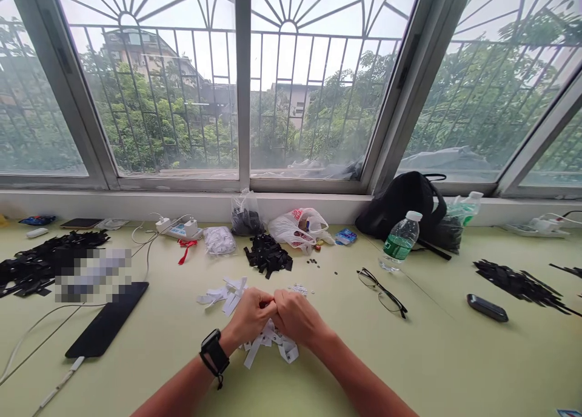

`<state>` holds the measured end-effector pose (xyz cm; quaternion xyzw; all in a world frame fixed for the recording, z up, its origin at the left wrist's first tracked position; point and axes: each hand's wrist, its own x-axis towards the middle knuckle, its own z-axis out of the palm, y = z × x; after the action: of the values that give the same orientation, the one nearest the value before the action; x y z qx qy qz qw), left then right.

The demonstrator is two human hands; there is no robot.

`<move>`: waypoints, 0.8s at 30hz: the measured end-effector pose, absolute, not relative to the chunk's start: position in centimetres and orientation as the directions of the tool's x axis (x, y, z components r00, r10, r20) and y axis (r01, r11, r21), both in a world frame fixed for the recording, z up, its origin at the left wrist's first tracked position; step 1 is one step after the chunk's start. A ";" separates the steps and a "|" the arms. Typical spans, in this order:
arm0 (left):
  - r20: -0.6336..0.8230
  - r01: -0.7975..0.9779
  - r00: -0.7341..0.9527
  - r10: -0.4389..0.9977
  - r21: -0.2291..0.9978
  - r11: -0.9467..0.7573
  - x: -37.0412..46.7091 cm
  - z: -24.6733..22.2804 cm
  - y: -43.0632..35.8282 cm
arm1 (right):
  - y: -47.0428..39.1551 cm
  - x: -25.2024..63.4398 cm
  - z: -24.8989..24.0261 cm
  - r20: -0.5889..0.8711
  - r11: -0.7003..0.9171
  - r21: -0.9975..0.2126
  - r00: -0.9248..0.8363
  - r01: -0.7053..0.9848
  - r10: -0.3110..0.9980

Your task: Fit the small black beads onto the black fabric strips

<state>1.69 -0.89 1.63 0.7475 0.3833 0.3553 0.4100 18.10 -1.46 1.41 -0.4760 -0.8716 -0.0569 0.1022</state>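
My left hand (pixel 251 313), with a black watch (pixel 213 350) on its wrist, is closed and meets my right hand (pixel 297 315) at the fingertips. The fingers of both are pinched together; whatever lies between them is hidden. Directly beneath sits a small heap of white fabric strips (pixel 288 349), some with dark marks. More white strips (pixel 234 288) lie beyond my left hand. Small white pieces (pixel 299 289) are scattered just past my right hand. Farther back is a pile of short black strips (pixel 267 256), with small dark round pieces (pixel 313 261) beside it.
Eyeglasses (pixel 382 291), a water bottle (pixel 401 242) and a black bag (pixel 398 206) are on the right. At left lie a black tablet-like slab (pixel 109 320) on a cable and long black strips (pixel 50 259). Plastic bags (pixel 300 228) line the window sill.
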 end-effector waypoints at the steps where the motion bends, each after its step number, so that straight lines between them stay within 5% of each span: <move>1: 0.219 0.276 0.454 0.864 0.887 -0.370 1.7 1.6 -0.9 | -1.5 18.1 1.4 0.229 0.539 -0.004 -0.524 0.842 0.820; 24: 0.189 0.220 0.414 0.890 0.928 -0.300 1.7 0.6 -0.2 | -0.8 18.6 0.9 0.307 0.524 -0.205 -0.454 0.826 0.836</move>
<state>1.73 -0.18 0.62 0.7131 0.3894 0.3761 0.4454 18.56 -0.84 0.87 -0.4875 -0.8526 0.0133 0.1875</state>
